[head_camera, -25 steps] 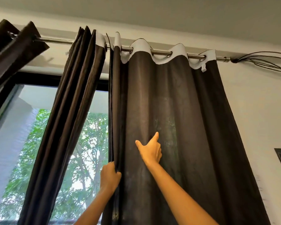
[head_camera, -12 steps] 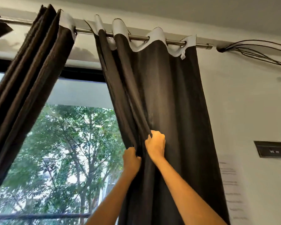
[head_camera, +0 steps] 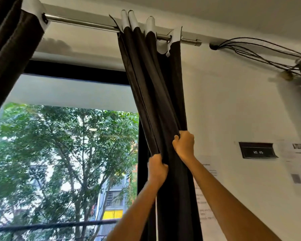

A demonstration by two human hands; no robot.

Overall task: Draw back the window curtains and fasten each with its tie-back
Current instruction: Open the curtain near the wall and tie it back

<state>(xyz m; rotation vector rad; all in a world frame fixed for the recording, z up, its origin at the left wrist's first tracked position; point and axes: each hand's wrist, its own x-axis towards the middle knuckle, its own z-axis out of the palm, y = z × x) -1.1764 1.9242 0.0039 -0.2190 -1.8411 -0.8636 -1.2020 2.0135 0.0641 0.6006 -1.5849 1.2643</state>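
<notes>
The right dark brown curtain [head_camera: 151, 80] hangs bunched in tight folds at the right end of the metal rod [head_camera: 80, 23], its white eyelet band on top. My left hand [head_camera: 157, 168] grips the curtain's left folds from below. Slightly higher, my right hand [head_camera: 184, 144] grips the folds at the curtain's right side. Both arms reach up from the bottom of the view. The left curtain [head_camera: 10, 49] hangs gathered at the top left corner. No tie-back is visible.
The window [head_camera: 64, 153] between the curtains shows trees and a building. Right of the curtain is a white wall with a dark plate [head_camera: 257, 150], paper notices [head_camera: 205, 188] and black cables [head_camera: 250, 47] near the ceiling.
The right curtain went from spread wide to bunched tight at the rod's right end. My right hand closed on the fabric, and both hands moved right with it, uncovering more window.
</notes>
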